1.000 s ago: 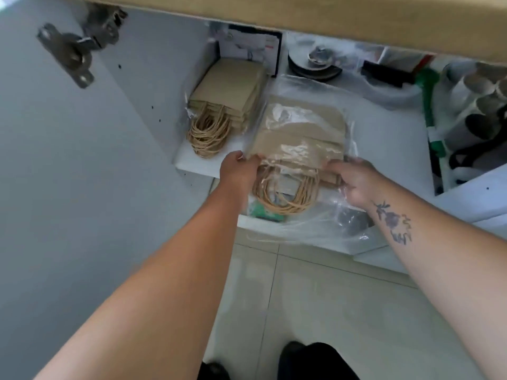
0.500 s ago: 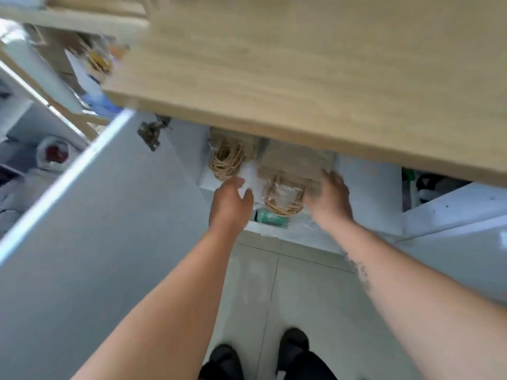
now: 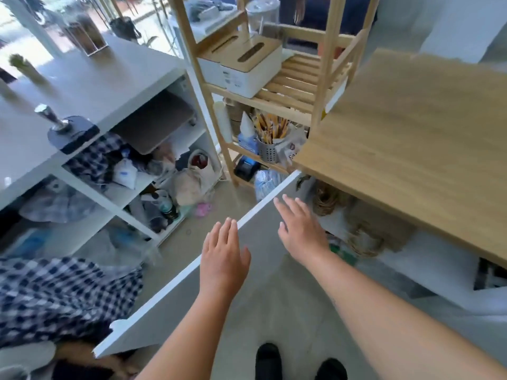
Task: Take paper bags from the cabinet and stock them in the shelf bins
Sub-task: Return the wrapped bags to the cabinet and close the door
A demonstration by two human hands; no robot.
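Both hands have been drawn back from the cabinet and hold nothing. The left hand is held over the white edge of the open cabinet door, its fingers straight and pressed together. The right hand is stretched toward the opening, fingers straight and slightly spread. The kraft paper bags are left inside, under the front edge of the wood-grain tabletop, coiled twine handles outward. If pulled by those loose loops, the flat, soft stack may snag or spill; the thin door could be knocked.
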